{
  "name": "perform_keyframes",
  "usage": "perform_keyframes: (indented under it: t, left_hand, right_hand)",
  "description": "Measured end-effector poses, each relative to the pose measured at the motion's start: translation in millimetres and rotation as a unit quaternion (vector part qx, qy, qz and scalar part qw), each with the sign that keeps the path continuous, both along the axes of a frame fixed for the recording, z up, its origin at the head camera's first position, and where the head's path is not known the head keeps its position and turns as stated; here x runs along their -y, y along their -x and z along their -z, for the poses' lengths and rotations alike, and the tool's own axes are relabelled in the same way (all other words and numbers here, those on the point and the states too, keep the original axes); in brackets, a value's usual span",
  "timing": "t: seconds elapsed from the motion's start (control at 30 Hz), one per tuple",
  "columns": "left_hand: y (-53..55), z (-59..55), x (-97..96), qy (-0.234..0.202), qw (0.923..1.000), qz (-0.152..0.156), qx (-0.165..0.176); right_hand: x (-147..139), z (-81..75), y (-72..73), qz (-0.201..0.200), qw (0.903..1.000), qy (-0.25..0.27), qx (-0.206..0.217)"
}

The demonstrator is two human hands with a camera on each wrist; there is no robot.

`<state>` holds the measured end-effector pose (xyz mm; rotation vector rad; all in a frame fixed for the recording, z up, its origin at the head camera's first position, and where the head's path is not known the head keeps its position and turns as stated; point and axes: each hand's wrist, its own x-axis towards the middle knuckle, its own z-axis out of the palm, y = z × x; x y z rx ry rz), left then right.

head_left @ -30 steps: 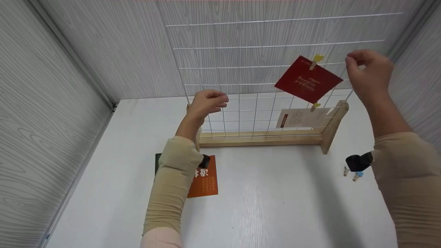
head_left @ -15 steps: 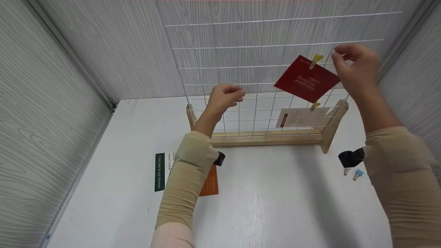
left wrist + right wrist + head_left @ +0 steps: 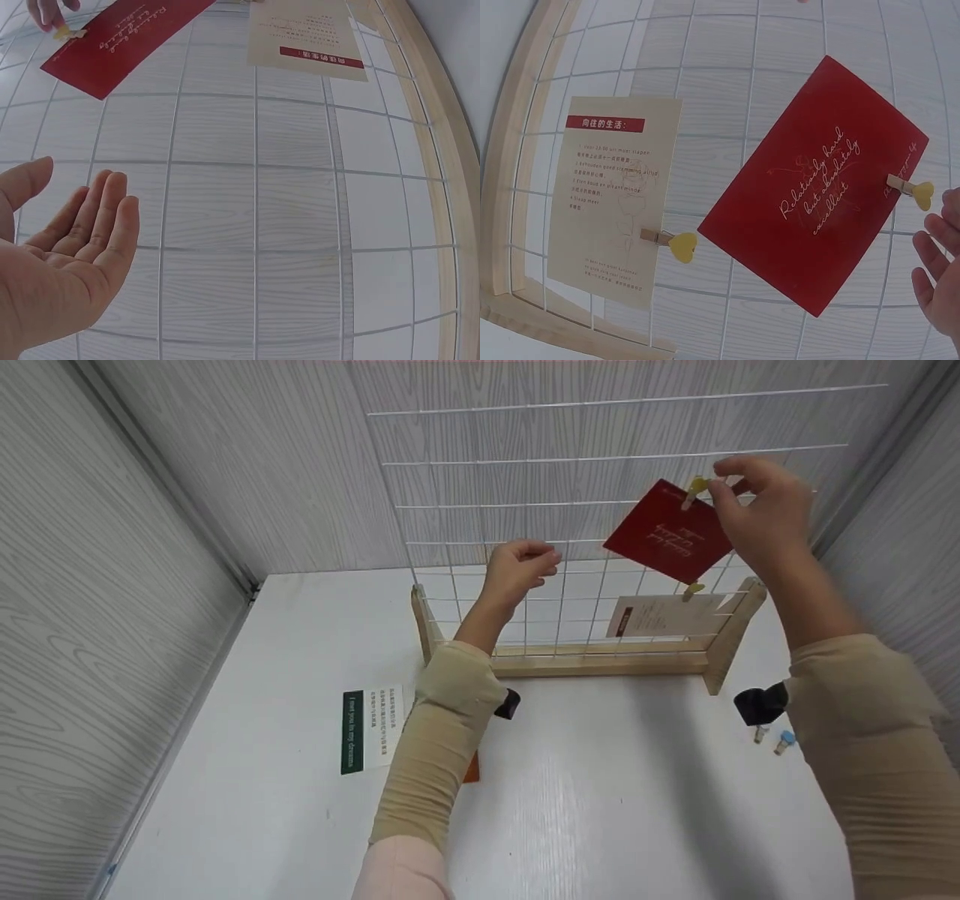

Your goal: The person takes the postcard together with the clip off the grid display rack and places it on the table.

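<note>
A red card [image 3: 666, 534] with white script hangs tilted on the white wire grid [image 3: 255, 202]. A wooden clothespin with a yellow heart [image 3: 922, 195] holds its edge. My right hand [image 3: 766, 514] is beside that clothespin, thumb and fingers parted; in the right wrist view a narrow gap shows between them and the heart. Lower down, a cream printed card [image 3: 607, 199] hangs from a second yellow-heart clothespin [image 3: 681, 246]. My left hand [image 3: 71, 262] is in front of the grid, left of the red card, with relaxed fingers and nothing in them.
The grid stands in a wooden base [image 3: 592, 666] on a white table. Two more clothespins [image 3: 784, 742] lie at the right, one blue-topped. At the left lie a green-and-white printed card [image 3: 371, 729] and an orange card [image 3: 472, 769], mostly hidden by my left sleeve.
My right hand has moved left, up to the clothespin on the red card. My left hand has shifted right and slightly up along the grid. The cards hang as before.
</note>
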<state>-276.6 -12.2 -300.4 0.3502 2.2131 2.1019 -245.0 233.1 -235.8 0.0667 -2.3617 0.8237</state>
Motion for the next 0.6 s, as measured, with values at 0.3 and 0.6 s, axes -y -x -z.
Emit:
perform_keyframes:
  t: [0.3, 0.6]
  left_hand:
    - [1.1, 8.6, -19.6, 0.008, 0.9995, 0.01, -0.029]
    - [1.4, 11.0, -35.1, 0.027, 0.9989, 0.031, -0.021]
  right_hand:
    - [4, 0.8, -0.2, -0.004, 0.9985, -0.043, 0.035]
    - [4, 1.6, 2.2, -0.009, 0.9958, -0.055, 0.073]
